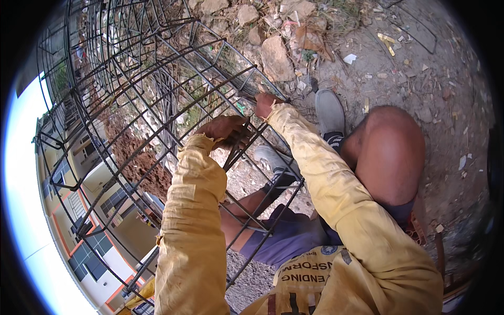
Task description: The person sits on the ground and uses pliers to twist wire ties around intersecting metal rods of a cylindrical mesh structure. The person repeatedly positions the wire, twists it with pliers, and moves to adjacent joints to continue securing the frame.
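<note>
A cage of dark steel rebar (173,118), made of long bars and square stirrups, spans the left and middle of the view. My left hand (224,129) is closed at a junction of the cage, its fingers curled around the rebar. Close to its right, my right hand (266,105) makes a fist against the cage near a stirrup corner. Whatever sits inside that fist is hidden. Short dark bars (235,155) run down from below my left hand.
Rough ground with stones (277,59) and litter lies beyond the cage. A bent steel bar (420,31) rests at the far right. My shoes (330,111) and bent knee (391,152) are beside the cage, which also reaches over my lap. Buildings (97,252) stand at left.
</note>
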Available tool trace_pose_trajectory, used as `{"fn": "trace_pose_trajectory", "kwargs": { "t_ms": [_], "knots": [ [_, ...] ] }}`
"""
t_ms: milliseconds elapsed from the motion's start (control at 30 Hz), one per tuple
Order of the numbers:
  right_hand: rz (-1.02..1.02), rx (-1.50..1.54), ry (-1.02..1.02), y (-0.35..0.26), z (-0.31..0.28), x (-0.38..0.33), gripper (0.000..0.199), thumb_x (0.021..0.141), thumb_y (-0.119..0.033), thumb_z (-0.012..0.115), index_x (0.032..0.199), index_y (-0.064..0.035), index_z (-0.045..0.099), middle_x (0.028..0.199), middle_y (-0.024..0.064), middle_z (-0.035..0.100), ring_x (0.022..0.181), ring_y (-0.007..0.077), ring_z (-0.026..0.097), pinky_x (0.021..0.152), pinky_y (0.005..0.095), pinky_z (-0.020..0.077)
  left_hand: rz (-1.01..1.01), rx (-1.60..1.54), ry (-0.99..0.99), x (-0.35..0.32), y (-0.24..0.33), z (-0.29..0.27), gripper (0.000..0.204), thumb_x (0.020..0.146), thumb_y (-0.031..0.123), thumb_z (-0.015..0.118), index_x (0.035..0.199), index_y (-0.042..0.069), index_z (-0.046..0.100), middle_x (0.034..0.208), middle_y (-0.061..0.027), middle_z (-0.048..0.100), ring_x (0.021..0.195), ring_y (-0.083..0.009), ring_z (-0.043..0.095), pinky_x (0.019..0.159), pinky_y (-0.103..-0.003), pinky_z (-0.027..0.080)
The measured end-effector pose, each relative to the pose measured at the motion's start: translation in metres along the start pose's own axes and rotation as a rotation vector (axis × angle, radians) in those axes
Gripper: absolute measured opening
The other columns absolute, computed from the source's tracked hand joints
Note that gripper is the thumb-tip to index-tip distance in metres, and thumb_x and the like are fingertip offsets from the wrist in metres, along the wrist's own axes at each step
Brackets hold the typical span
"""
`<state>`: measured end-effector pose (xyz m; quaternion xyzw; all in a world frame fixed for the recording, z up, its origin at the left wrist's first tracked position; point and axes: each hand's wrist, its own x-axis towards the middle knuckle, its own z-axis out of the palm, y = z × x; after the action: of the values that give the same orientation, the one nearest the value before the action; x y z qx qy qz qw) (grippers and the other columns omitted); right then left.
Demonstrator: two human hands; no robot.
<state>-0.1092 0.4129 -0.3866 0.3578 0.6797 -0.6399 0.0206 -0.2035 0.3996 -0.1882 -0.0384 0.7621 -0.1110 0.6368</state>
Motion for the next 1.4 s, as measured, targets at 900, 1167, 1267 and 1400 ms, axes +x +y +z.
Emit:
{"fn": "trace_pose_trajectory", "kwargs": {
  "t_ms": [900,1167,1267,1400],
  "knots": [
    [-0.031,0.155,-0.097,0.000,0.003,-0.007,0.027,0.069,-0.024,0.073,0.084,-0.0026,0.066,0.082,0.0194,0.067,0.080,0.0338,0.067,0.071,0.0417,0.0526,0.697,0.705,0.651,0.018,0.015,0.021,0.023,0.087,0.030,0.061,0.094,0.009,0.070,0.091,-0.0145,0.070,0.089,-0.0319,0.066,0.076,-0.041,0.053],
    [-0.030,0.149,-0.054,0.006,0.006,-0.003,0.028,0.068,-0.023,0.075,0.086,-0.0036,0.066,0.084,0.0184,0.067,0.081,0.0333,0.068,0.071,0.0417,0.0528,0.733,0.477,0.487,0.056,0.008,-0.012,0.028,0.092,0.027,0.062,0.082,0.001,0.067,0.067,-0.0041,0.062,0.053,-0.0102,0.053,0.047,-0.025,0.041],
    [-0.031,0.154,-0.020,0.007,0.006,-0.004,0.028,0.067,-0.022,0.076,0.087,-0.0040,0.066,0.084,0.0180,0.067,0.081,0.0330,0.068,0.072,0.0416,0.0529,0.711,0.491,0.537,0.067,0.010,-0.012,0.027,0.091,0.025,0.062,0.078,0.001,0.067,0.063,-0.0033,0.062,0.050,-0.0101,0.053,0.045,-0.026,0.040],
    [-0.012,0.263,-0.094,0.007,-0.004,-0.010,0.030,0.065,-0.021,0.077,0.086,-0.0042,0.065,0.083,0.0173,0.067,0.079,0.0322,0.067,0.071,0.0404,0.0525,0.873,0.423,0.597,0.093,-0.012,-0.027,0.029,0.089,0.027,0.063,0.077,0.001,0.068,0.063,-0.0036,0.063,0.052,-0.0094,0.056,0.048,-0.026,0.043]
  ]
}}
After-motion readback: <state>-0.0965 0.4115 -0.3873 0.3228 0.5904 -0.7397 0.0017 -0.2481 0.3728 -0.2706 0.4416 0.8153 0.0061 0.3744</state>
